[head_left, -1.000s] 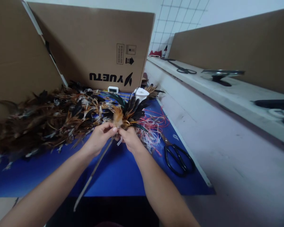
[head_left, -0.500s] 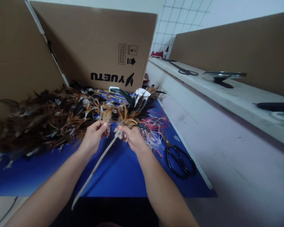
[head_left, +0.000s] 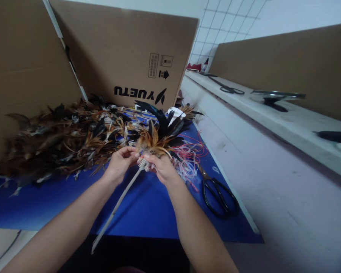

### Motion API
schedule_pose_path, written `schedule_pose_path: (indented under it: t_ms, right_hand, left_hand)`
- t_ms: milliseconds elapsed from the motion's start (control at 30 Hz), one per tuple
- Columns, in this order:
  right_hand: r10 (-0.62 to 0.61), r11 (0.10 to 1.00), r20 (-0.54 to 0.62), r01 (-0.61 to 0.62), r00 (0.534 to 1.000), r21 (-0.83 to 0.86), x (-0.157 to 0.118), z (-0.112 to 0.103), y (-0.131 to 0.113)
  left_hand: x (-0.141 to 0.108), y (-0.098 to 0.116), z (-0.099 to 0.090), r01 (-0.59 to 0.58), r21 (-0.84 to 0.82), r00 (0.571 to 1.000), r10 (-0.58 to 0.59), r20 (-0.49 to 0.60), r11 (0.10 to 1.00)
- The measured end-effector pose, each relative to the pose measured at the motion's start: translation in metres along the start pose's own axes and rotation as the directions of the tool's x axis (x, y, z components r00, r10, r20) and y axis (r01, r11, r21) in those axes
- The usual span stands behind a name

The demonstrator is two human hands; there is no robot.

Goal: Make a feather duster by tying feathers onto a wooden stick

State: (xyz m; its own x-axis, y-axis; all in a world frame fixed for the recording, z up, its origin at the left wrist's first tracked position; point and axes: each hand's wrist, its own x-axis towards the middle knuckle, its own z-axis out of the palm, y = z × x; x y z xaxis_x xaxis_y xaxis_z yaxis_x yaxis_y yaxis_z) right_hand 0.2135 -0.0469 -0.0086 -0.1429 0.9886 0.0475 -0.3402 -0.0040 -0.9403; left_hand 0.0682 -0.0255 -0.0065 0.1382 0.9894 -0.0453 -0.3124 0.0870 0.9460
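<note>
My right hand [head_left: 162, 167] is closed around the base of a feather bundle [head_left: 152, 141], where brown and black feathers fan out from the top of a thin pale stick [head_left: 118, 204]. The stick slants down toward me past the table's front edge. At the bundle's left side, my left hand [head_left: 121, 162] pinches with thumb and fingertips against the feather bases. The small feather it holds blends into the bundle and is partly hidden by the fingers. Both hands meet just above the blue table surface [head_left: 147, 212].
A large heap of loose feathers [head_left: 62, 140] covers the table's left side. Tangled pink and white strings [head_left: 189, 157] and black-handled scissors [head_left: 219, 195] lie to the right. Cardboard panels [head_left: 119, 49] stand behind. A white ledge [head_left: 272, 113] along the right holds more tools.
My left hand has moved right, bringing a small tan feather against the bundle in my right hand. The whole view has shifted slightly.
</note>
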Motion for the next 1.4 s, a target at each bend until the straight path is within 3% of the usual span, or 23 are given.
schedule_pose_path:
  t_ms: [267,633,1067,1400]
  right_hand:
    - [0.009,1.0,0.024,-0.009,1.0,-0.018,0.0,0.002,0.006]
    - [0.069,0.997,-0.074,-0.066,0.995,0.043,-0.001,0.006,0.005]
    - [0.066,0.991,-0.074,-0.057,0.995,0.125,-0.002,0.007,-0.001]
    - [0.066,0.986,-0.089,-0.052,0.994,0.156,-0.001,0.008,0.0]
  left_hand:
    - [-0.001,-0.004,0.005,-0.08,0.086,0.995,0.085,-0.055,0.993]
    - [-0.009,-0.002,0.008,-0.132,0.201,0.989,0.143,-0.04,0.971]
    - [-0.013,0.007,0.004,-0.232,0.327,0.972,0.211,0.1,0.916]
    - [-0.012,0.006,0.0,-0.284,0.427,0.959,0.253,0.13,0.858]
